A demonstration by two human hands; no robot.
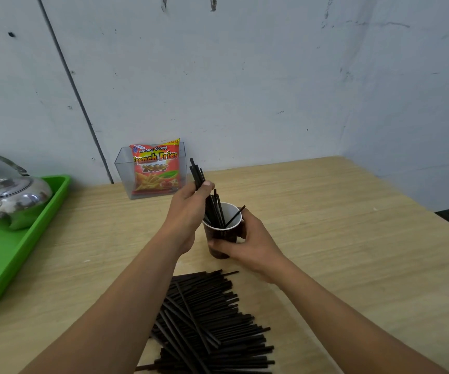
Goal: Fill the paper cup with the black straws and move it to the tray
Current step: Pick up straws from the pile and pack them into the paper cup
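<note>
A dark brown paper cup (222,234) with a white inside stands on the wooden table near its middle. My right hand (247,245) grips the cup from the right side. My left hand (189,211) holds a small bunch of black straws (197,174) upright, their lower ends inside the cup. One more straw (235,215) leans on the cup's right rim. A large pile of loose black straws (210,322) lies on the table in front of me. The green tray (4,255) is at the left edge.
A shiny metal kettle (12,195) sits on the tray, with stacked cups behind it. A clear plastic box (123,171) holding a red French Fries snack bag (157,168) stands against the wall. The walls meet in a corner at the back right.
</note>
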